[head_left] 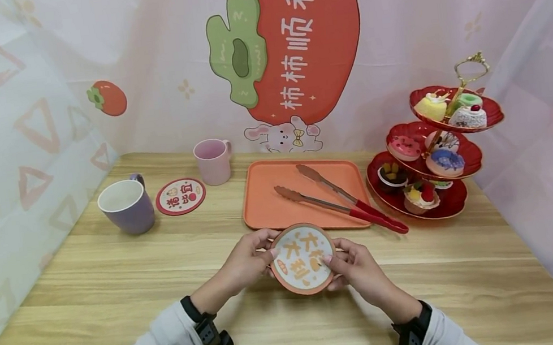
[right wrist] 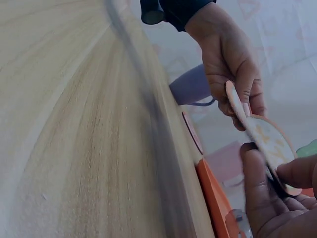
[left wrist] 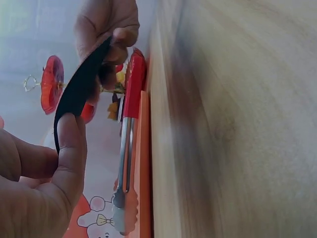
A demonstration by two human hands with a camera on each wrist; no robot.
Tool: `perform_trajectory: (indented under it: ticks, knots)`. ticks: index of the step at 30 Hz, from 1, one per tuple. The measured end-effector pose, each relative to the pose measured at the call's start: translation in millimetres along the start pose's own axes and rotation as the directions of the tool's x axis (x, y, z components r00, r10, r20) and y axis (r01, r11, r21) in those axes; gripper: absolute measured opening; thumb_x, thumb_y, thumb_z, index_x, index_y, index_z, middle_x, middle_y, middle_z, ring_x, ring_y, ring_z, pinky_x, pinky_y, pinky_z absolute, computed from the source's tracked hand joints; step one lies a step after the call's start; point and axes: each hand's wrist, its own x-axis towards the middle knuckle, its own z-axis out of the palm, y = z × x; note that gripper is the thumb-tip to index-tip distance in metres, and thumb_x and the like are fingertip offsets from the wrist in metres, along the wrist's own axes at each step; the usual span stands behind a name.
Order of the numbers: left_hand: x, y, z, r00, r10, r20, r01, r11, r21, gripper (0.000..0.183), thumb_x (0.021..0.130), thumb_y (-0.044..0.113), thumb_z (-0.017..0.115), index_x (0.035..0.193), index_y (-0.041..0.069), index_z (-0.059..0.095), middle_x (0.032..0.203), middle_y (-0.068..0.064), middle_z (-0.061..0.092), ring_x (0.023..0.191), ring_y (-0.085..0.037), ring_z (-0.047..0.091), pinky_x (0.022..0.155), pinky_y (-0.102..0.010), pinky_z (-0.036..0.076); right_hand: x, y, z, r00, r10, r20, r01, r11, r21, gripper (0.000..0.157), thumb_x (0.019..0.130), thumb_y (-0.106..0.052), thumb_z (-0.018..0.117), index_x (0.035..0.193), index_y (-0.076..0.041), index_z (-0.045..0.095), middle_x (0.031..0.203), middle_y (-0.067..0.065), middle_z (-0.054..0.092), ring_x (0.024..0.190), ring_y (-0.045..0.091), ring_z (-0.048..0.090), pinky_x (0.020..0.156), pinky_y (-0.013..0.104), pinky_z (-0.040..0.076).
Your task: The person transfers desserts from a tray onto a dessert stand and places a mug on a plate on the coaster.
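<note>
A round coaster [head_left: 293, 253] with an orange rim and tan lettering on a pale face is held above the table between both hands. My left hand [head_left: 248, 262] pinches its left edge, thumb on the printed face and fingers behind. At the right edge my right hand [head_left: 361, 268] grips it the same way, thumb on top. In the left wrist view the coaster's dark underside [left wrist: 79, 87] shows and looks curved. Seen from the right wrist, the coaster [right wrist: 270, 141] is bent between the two hands.
Behind the hands lies an orange tray [head_left: 264, 196] with red-handled tongs [head_left: 331, 206] across it. Left stand a purple mug [head_left: 129, 212], a red-rimmed coaster [head_left: 168, 207] and a pink mug [head_left: 214, 165]. A three-tier red stand [head_left: 457, 206] of small cakes rises at the right.
</note>
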Motion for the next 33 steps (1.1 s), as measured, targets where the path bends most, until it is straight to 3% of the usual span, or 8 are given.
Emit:
perform_trajectory:
  ticks: [6,18,22,27,33]
  knots:
    - [1.1,-2.5,2.9,1.000,-0.016,-0.012,0.016,1.000,-0.012,0.025,0.093,-0.004,0.050,0.117,-0.003,0.055,0.086,-0.015,0.054,0.063,-0.021,0.061,0.059,-0.049,0.050,3,1,-0.9,0.998,-0.045,-0.053,0.044,0.999,-0.012,0.033,0.094,-0.009,0.055,0.113,0.017,0.046,0.087,0.018,0.066,0.066,0.017,0.065,0.055,0.026,0.051]
    - [3.3,-3.7,2.9,1.000,-0.023,-0.010,0.023,0.999,-0.038,0.025,0.092,-0.005,0.050,0.117,-0.005,0.054,0.085,-0.015,0.053,0.061,-0.019,0.060,0.059,-0.047,0.051,3,0,-1.1,0.994,-0.081,-0.079,0.078,0.996,-0.045,0.031,0.093,-0.009,0.055,0.109,0.017,0.049,0.084,0.018,0.065,0.066,0.019,0.065,0.056,0.028,0.052]
    - [4.3,-5.6,2.4,1.000,-0.016,-0.001,0.016,0.999,-0.040,0.024,0.091,-0.005,0.052,0.115,-0.007,0.054,0.085,-0.015,0.053,0.063,-0.023,0.061,0.058,-0.043,0.052,0,-2,-3.0,0.987,-0.087,-0.134,0.080,0.995,-0.059,0.030,0.093,-0.007,0.055,0.110,0.018,0.049,0.084,0.019,0.065,0.065,0.019,0.065,0.055,0.028,0.052]
    - [4.3,-9.0,-2.2,1.000,-0.004,-0.014,0.005,0.997,0.079,0.023,0.089,-0.002,0.056,0.112,-0.006,0.056,0.084,-0.012,0.057,0.070,-0.028,0.063,0.058,-0.037,0.052,-5,-5,-12.6,0.973,-0.081,-0.215,0.072,0.996,-0.050,0.029,0.093,-0.005,0.054,0.111,0.018,0.049,0.083,0.018,0.064,0.065,0.018,0.064,0.054,0.027,0.051]
    - [3.4,-14.2,-11.1,0.999,0.045,-0.016,-0.039,0.963,0.268,0.019,0.088,0.004,0.061,0.105,-0.002,0.062,0.081,-0.003,0.060,0.068,-0.020,0.060,0.057,-0.031,0.047,-16,-11,-34.6,0.952,-0.123,-0.282,0.112,0.992,-0.056,0.031,0.094,-0.006,0.053,0.113,0.017,0.047,0.081,0.011,0.064,0.063,0.014,0.062,0.052,0.025,0.050]
